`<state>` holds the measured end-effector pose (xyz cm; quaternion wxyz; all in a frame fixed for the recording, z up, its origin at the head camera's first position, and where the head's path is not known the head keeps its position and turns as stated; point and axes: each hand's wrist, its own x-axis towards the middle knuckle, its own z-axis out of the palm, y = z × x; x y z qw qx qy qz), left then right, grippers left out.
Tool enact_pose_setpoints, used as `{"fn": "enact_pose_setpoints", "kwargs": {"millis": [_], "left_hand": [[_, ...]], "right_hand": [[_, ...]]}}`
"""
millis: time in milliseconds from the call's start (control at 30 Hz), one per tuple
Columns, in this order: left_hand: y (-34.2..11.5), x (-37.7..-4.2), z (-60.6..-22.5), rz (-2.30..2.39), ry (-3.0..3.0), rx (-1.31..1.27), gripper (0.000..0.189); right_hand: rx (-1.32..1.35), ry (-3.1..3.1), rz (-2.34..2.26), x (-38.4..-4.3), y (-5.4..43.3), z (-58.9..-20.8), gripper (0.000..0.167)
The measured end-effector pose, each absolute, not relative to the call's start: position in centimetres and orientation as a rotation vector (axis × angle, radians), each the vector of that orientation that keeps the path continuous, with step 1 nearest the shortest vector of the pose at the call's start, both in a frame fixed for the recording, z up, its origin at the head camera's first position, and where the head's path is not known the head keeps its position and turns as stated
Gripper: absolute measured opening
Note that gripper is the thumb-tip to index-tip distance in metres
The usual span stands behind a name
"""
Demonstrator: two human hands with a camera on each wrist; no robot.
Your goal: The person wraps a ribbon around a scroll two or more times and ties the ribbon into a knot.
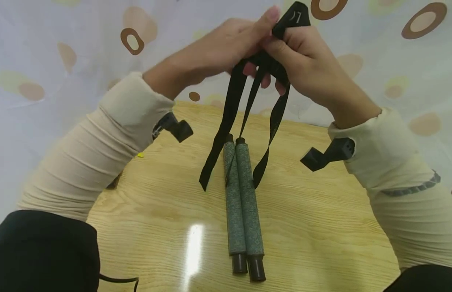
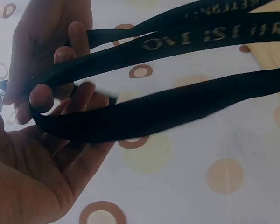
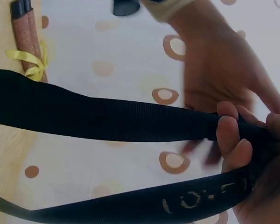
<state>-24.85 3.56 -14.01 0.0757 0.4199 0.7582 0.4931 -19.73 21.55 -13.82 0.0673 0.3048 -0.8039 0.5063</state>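
A black ribbon (image 1: 234, 99) with pale lettering hangs in long strands from both raised hands. My right hand (image 1: 308, 67) grips it in a bunch, and a short folded end sticks up above the thumb. Close against it is my left hand (image 1: 229, 46), thumb extended, fingers loosely spread behind the strands; the palm faces the ribbon (image 2: 130, 123) in the left wrist view. Below, two grey-green rolled scrolls (image 1: 244, 198) with dark brown ends lie side by side on the table. One thin strand runs down over the scrolls' upper part; another reaches their right side.
The wooden table (image 1: 167, 227) ends at a pale spotted cloth (image 1: 102, 52) behind. Brownish rolls (image 3: 28, 37) tied with a yellow ribbon (image 3: 35, 70) lie near the table edge in the right wrist view. A dark cable (image 1: 118, 279) crosses the lower left.
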Motion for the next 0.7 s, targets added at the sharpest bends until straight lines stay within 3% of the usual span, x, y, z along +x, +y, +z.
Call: {"fn": "enact_pose_setpoints", "kwargs": {"millis": [200, 433, 567, 700], "left_hand": [[1.7, -23.1, -17.7, 1.617, 2.208, 1.07, 0.031], [4.2, -22.1, -20.1, 1.85, 2.187, 1.267, 0.01], [5.8, -22.8, -21.4, 1.992, 2.233, 1.331, 0.018], [6.2, -23.7, -22.2, 1.84, 2.575, 1.296, 0.034]], "right_hand": [[0.776, -2.442, 1.637, -20.2, 23.1, -14.2, 0.031], [0.795, -2.392, 1.695, -20.1, 23.5, -14.0, 0.03], [0.872, -2.386, 1.66, -19.7, 23.0, -14.0, 0.031], [0.95, -2.384, 1.632, -19.5, 22.8, -14.1, 0.031]]}}
